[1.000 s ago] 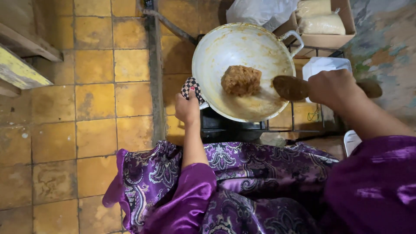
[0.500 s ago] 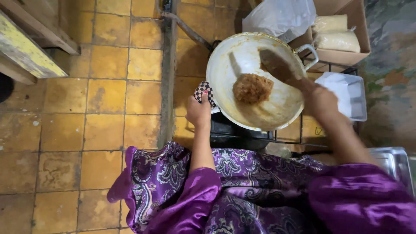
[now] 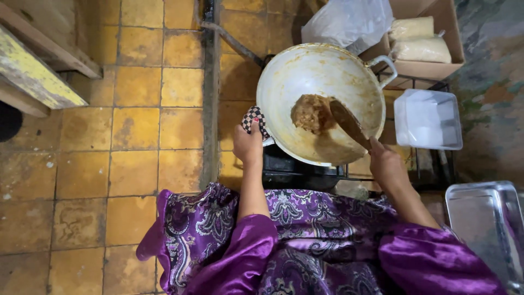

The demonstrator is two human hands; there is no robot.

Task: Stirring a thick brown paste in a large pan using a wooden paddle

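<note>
The left hand (image 3: 248,145) clamps a checkered cloth (image 3: 254,119) around the near handle of the wok (image 3: 319,76); this grip is unchanged from a second ago. The right hand (image 3: 386,164) is closed on a wooden spatula (image 3: 349,124). The spatula blade, earlier lying at the right rim, now presses against the brown lump of paste (image 3: 310,113) at the wok's centre. This indicates that stirring is under way. A white plastic tub (image 3: 428,119) stands just beside the wok.
</note>
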